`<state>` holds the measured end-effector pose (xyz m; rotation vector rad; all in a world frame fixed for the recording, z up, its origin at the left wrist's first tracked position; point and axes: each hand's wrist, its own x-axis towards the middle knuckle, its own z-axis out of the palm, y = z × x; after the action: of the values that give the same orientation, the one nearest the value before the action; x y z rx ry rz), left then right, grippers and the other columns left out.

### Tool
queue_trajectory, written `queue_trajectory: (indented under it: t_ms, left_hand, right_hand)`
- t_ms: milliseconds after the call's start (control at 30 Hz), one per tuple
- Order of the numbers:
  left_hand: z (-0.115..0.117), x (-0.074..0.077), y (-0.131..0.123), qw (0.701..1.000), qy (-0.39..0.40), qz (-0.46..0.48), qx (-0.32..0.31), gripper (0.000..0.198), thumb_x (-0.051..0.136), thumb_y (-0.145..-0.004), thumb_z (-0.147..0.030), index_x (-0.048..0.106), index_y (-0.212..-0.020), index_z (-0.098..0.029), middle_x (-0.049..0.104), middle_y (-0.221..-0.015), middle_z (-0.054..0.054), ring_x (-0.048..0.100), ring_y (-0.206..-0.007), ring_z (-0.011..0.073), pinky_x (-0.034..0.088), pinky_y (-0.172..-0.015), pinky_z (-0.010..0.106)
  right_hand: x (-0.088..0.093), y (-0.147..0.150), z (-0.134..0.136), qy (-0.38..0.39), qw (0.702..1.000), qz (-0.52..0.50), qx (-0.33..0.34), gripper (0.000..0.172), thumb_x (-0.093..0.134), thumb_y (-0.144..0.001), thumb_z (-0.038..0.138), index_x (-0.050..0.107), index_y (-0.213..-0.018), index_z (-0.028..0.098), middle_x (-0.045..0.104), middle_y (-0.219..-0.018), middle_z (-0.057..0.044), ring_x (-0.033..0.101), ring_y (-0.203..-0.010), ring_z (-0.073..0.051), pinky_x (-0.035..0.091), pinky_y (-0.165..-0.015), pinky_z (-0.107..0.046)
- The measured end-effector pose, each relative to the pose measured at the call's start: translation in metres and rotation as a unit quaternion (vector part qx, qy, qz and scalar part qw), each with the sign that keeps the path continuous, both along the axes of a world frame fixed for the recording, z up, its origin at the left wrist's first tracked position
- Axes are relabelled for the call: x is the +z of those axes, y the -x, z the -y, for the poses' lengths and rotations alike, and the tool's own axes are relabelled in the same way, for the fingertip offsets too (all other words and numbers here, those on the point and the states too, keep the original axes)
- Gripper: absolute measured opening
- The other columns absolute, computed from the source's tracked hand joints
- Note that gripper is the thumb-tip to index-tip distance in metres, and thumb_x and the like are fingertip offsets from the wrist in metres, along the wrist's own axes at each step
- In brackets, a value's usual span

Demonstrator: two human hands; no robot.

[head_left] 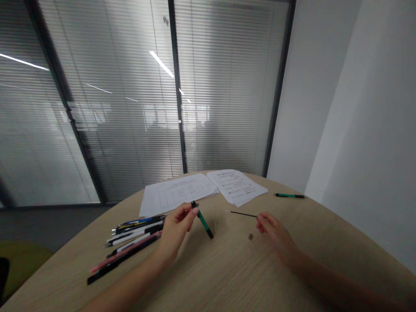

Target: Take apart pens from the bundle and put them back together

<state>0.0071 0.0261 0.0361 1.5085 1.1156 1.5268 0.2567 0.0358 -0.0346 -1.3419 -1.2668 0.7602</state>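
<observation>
- Rounded wood-grain tabletop [208, 277]: curved edge runs from lower left up past the papers and down to the right; both forearms reach in over the near side.
- Behind the far edge: glass partition with slatted blinds [113, 108], dark frames; white wall [357, 108] on the right, close to the tabletop edge.
- Olive-green seat [19, 268] low on the left, beyond the edge.
- Far side of the tabletop: two sets of printed papers [178, 193] [235, 186], overlapping, just beyond the hands.
- Pile of pens [133, 245] lying roughly parallel, just beside the left hand, on its outer side.
- Single green-and-black pen [290, 195] near the far right edge, well apart from both hands.
- Left hand [175, 229]: fingers [190, 209] together, pinching the upper end of a green-and-black pen barrel [204, 222], which tilts down to the right; lower end just above or at the tabletop, cannot tell which.
- Right hand [274, 234]: fingers [261, 223] together on the end of a thin black refill [243, 213], held level, pointing toward the barrel, not touching it.
- Small grey bit [250, 236] on the tabletop just below the refill, too small to identify.
</observation>
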Motion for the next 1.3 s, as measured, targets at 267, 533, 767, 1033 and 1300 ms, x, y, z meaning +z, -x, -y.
queue_trajectory:
  t_ms: [267, 533, 767, 1033, 1300]
  left_hand:
    - [-0.005, -0.004, 0.004, 1.000, -0.010, 0.000, 0.004, 0.020, 0.058, -0.069, -0.036, 0.060, -0.072, -0.016, 0.040, -0.044, -0.008, 0.034, -0.044, 0.0080, 0.029, -0.046, 0.020]
    - [-0.008, 0.004, 0.009, 0.999, -0.021, 0.028, 0.033, 0.020, 0.058, -0.069, -0.037, 0.057, -0.066, -0.017, 0.041, -0.042, -0.008, 0.037, -0.045, 0.0088, 0.030, -0.047, 0.020]
    - [-0.014, 0.003, 0.013, 0.998, -0.014, 0.041, 0.040, 0.021, 0.059, -0.069, -0.036, 0.056, -0.066, -0.016, 0.043, -0.044, -0.006, 0.038, -0.042, 0.0092, 0.030, -0.044, 0.021]
    - [-0.021, -0.001, 0.017, 0.997, -0.004, 0.058, 0.051, 0.021, 0.062, -0.066, -0.037, 0.055, -0.065, -0.017, 0.045, -0.042, -0.007, 0.039, -0.040, 0.0080, 0.030, -0.042, 0.020]
    - [-0.026, -0.003, 0.024, 0.997, -0.034, 0.024, 0.060, 0.020, 0.060, -0.068, -0.036, 0.057, -0.067, -0.016, 0.042, -0.043, -0.008, 0.037, -0.042, 0.0082, 0.029, -0.045, 0.021]
  right_hand:
    - [-0.001, 0.000, -0.001, 0.002, 1.000, 0.004, 0.000, 0.023, 0.045, -0.067, 0.043, 0.050, -0.061, 0.021, 0.052, -0.059, 0.000, 0.051, -0.059, -0.016, 0.040, -0.060, -0.029]
    - [-0.002, -0.001, -0.002, -0.001, 1.000, 0.013, -0.002, 0.023, 0.044, -0.068, 0.042, 0.050, -0.062, 0.021, 0.052, -0.059, 0.000, 0.051, -0.059, -0.016, 0.039, -0.059, -0.028]
    - [-0.003, -0.001, -0.001, -0.004, 1.000, 0.004, 0.002, 0.022, 0.046, -0.069, 0.041, 0.050, -0.061, 0.021, 0.053, -0.059, 0.000, 0.051, -0.058, -0.016, 0.040, -0.058, -0.028]
    - [-0.005, -0.004, -0.002, -0.001, 1.000, 0.013, 0.006, 0.022, 0.045, -0.071, 0.041, 0.050, -0.064, 0.021, 0.053, -0.061, 0.000, 0.051, -0.060, -0.016, 0.040, -0.060, -0.028]
    - [0.001, -0.001, 0.001, -0.005, 1.000, 0.015, 0.003, 0.023, 0.044, -0.070, 0.041, 0.049, -0.061, 0.021, 0.051, -0.059, 0.001, 0.050, -0.058, -0.016, 0.039, -0.057, -0.027]
